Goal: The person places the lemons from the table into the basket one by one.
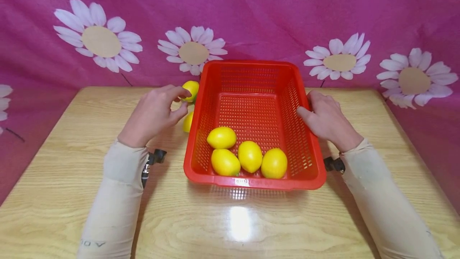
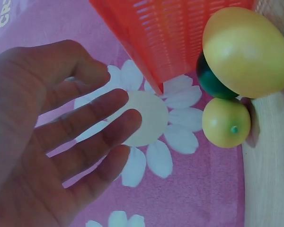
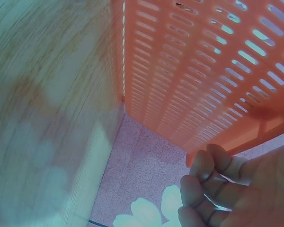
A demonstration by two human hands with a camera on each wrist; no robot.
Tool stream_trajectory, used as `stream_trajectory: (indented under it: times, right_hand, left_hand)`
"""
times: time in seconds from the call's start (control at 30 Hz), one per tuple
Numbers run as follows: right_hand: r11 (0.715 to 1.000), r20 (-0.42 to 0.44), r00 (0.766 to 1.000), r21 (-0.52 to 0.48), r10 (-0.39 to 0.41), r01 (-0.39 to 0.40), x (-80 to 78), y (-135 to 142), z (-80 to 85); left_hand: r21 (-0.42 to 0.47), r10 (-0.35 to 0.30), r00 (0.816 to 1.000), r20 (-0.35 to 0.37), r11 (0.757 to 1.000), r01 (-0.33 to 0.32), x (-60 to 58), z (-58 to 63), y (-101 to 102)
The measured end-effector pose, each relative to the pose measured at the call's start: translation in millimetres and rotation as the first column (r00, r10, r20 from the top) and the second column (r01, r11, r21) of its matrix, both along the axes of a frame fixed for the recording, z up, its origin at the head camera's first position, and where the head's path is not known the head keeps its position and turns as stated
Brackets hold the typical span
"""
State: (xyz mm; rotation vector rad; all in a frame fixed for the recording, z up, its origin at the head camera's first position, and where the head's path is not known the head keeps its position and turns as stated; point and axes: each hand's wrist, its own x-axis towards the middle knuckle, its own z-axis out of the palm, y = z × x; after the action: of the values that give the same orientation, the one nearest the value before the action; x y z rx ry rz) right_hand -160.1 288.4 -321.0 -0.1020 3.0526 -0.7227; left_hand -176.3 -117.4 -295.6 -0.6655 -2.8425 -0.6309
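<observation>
A red plastic basket [image 1: 248, 111] with slotted walls stands in the middle of the table. Several yellow lemons [image 1: 250, 156] lie together at its near end. My right hand [image 1: 328, 119] grips the basket's right rim, thumb over the edge and fingers along the outer wall. Beside the left wall, my left hand [image 1: 154, 109] hovers with loosely bent fingers and nothing in them. Close to its fingertips is one lemon [image 1: 191, 90], and another lemon [image 1: 188, 122] is partly hidden by the basket. The left wrist view shows a dark green round thing [image 2: 215, 80] behind the larger lemon.
A wooden table [image 1: 230, 227] bears everything. Behind it and along its sides hangs a pink cloth [image 1: 251, 15] with big white daisies. Small black wrist mounts [image 1: 157, 156] sit under both sleeved forearms.
</observation>
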Motion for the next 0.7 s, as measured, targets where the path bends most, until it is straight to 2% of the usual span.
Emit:
stream_trajectory:
  times: [0.2,0.7]
  right_hand:
    - [1.000,0.016,1.000,-0.012,-0.009,0.009,-0.6,1,-2.6]
    - [0.998,0.066,0.998,-0.070,-0.002,0.007,0.1,1,-1.6]
  left_hand:
    - [-0.041,-0.006,0.996,0.086,0.999,0.010,-6.0,-6.9,-1]
    - [-0.089,0.010,0.986,0.166,0.996,0.005,-8.5,-17.6,1]
